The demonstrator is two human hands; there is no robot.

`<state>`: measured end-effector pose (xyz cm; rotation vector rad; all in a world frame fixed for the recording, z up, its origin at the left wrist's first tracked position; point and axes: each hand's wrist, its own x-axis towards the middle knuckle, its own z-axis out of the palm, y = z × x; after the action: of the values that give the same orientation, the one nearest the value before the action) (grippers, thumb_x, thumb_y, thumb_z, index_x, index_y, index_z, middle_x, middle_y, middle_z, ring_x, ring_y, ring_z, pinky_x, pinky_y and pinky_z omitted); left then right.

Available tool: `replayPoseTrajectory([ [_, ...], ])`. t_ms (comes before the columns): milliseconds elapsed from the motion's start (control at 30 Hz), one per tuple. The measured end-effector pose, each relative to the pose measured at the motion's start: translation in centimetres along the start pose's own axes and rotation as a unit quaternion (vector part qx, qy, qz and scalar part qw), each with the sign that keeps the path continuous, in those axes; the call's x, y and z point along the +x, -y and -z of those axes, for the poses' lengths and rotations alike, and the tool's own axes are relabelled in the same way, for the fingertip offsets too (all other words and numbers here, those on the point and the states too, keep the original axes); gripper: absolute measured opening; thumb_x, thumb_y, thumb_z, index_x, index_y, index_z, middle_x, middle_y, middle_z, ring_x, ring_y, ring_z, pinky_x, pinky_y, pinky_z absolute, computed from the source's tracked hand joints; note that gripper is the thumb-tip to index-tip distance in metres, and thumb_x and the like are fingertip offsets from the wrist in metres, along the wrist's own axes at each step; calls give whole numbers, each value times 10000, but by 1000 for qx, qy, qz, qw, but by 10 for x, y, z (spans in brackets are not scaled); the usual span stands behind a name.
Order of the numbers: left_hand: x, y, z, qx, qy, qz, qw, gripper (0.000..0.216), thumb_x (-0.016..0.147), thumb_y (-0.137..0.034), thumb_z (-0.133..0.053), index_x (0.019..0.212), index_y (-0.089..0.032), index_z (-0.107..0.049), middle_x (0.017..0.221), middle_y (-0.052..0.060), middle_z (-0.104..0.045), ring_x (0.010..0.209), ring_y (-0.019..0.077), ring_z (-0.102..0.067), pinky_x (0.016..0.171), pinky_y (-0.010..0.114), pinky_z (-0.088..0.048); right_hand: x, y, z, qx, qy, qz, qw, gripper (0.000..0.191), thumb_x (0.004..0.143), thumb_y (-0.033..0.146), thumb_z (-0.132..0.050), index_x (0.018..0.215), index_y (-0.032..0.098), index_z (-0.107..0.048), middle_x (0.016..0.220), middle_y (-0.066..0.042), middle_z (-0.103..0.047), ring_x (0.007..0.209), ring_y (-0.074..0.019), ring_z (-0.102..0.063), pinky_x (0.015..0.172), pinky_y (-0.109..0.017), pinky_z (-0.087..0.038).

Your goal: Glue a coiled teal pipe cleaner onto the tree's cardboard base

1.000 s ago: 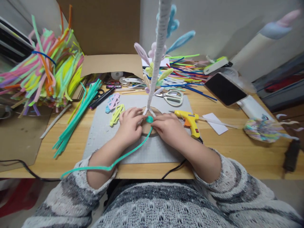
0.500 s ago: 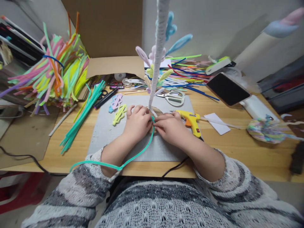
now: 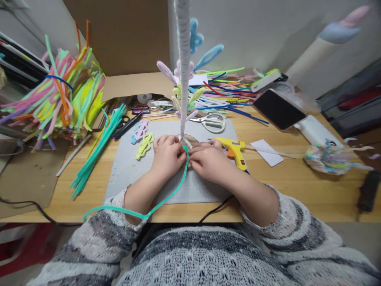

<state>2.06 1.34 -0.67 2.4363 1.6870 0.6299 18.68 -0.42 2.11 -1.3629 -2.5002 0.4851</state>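
A long green pipe cleaner (image 3: 174, 192) runs from between my fingers down over my left forearm. My left hand (image 3: 167, 155) is closed, pinching its upper end beside a round wooden base (image 3: 192, 140). On the other side my right hand (image 3: 208, 159) has its fingers pressed together on the green pipe cleaner at the base; the fingertips are partly hidden. Just beyond both hands a tall white-wrapped stem (image 3: 183, 71) rises from the base. Pastel pipe-cleaner flowers and leaves, among them a blue loop (image 3: 210, 56), show behind the stem.
A grey mat (image 3: 131, 167) lies under my hands. Nearby are a yellow glue gun (image 3: 235, 150), scissors (image 3: 213, 122), zigzag yellow pieces (image 3: 145, 145) and green pipe cleaners (image 3: 98, 151). A phone (image 3: 279, 108) and a white card (image 3: 267, 152) lie to the right, a large colourful bundle (image 3: 68, 91) to the left.
The whole scene has shifted slightly left in view as the head turned. My hands keep about the same place at the base, with the green pipe cleaner still between them.
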Motion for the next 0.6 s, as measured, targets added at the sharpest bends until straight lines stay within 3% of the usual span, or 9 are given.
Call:
replayPoseTrajectory([
  [300,-1,2,-2,-11,-12,4,1000,88,759,-247,-634,684,-219,-671,974,39,-628,1035,253,-486,916,464,-300,-1,0,3,73,16,-20,997,197,814,139,-545,692,221,-676,968,-12,-741,1056,-215,-592,900,-419,-227],
  [600,0,3,-3,-20,-4,20,1000,93,756,-270,-641,680,-223,-665,979,39,-624,1030,255,-493,921,472,-289,-4,5,8,30,44,-19,998,197,804,144,-527,662,211,-646,963,-25,-742,1085,-244,-576,892,-447,-225],
])
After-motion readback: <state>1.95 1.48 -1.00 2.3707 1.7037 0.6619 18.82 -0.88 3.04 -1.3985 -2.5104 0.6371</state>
